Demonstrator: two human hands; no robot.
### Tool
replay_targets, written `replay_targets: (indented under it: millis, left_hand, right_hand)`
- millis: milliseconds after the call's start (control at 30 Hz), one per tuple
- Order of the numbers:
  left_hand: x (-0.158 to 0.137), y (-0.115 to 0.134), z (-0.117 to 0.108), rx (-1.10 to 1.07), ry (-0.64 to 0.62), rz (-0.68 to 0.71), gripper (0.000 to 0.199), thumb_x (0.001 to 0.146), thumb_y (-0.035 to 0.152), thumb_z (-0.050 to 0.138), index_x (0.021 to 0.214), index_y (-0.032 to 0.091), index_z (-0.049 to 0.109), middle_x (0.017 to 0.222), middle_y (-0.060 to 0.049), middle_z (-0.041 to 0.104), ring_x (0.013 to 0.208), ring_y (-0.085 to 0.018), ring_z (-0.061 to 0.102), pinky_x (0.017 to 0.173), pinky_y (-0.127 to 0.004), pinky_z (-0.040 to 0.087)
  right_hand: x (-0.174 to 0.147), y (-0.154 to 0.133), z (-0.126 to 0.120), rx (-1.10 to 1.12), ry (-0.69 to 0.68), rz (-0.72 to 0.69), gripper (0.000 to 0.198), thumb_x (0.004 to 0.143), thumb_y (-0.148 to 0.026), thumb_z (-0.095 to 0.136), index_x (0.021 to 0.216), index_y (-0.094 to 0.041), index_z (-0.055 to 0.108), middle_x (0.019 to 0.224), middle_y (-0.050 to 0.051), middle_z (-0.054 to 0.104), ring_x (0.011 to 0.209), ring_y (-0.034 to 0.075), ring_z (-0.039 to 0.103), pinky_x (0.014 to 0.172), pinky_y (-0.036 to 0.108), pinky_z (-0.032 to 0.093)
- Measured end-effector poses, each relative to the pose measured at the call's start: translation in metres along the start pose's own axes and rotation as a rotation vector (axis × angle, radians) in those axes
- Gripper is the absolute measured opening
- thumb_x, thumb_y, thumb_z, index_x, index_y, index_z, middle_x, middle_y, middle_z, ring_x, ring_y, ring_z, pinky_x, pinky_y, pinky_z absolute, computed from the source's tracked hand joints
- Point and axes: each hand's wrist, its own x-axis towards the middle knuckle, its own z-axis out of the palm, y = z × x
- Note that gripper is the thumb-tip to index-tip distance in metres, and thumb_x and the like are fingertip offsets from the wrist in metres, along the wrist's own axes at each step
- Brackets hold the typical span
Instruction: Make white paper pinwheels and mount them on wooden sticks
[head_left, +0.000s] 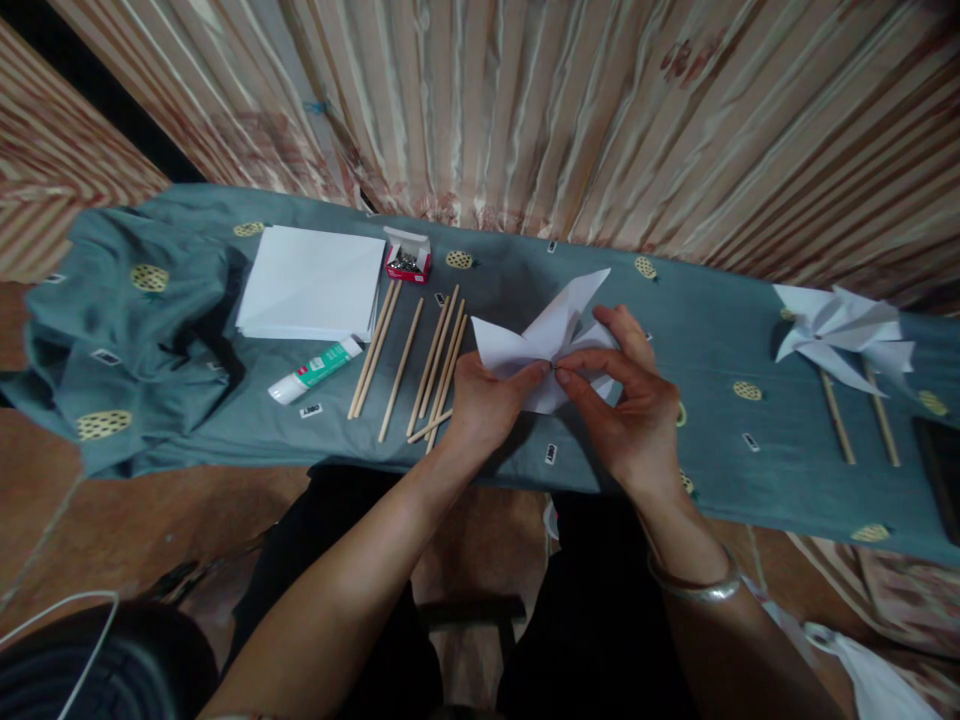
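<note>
A white paper pinwheel [566, 305] is held over the table in front of me, its folded blades fanning out. My left hand [491, 395] is closed on its near left side, the thumb pressed at the middle. At that same centre, my right hand [630, 390] pinches a tiny dark thing that looks like a pin, with its other fingers curled beside the right blades. Both sets of fingertips almost meet there and partly hide the centre. Just left of my left hand lie several wooden sticks [400, 370], one reaching close under the wrist.
Left of the sticks are a stack of white paper [311, 285], a glue stick [315, 370] and an open red box of small metal pins [407, 262]. Finished-looking pinwheels on sticks [840, 335] lie at right, near a dark flat object [941, 465]. A green cloth [712, 440] covers the table.
</note>
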Motion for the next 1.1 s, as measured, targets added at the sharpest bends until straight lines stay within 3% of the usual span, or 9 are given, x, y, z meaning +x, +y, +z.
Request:
replay_targets:
  millis: [1100]
  left_hand:
    - [-0.0028, 0.0042, -0.0037, -0.011, -0.041, -0.033, 0.022, 0.056, 0.023, 0.084, 0.073, 0.014, 0.075, 0.074, -0.004, 0.076, 0.067, -0.019, 0.069, 0.065, -0.029, 0.055]
  right_hand:
    - [0.0021, 0.0081, -0.0004, 0.107, -0.020, 0.108, 0.005, 0.079, -0.030, 0.074, 0.082, -0.026, 0.075, 0.139, 0.002, 0.062, 0.142, 0.029, 0.044, 0.121, 0.059, 0.024]
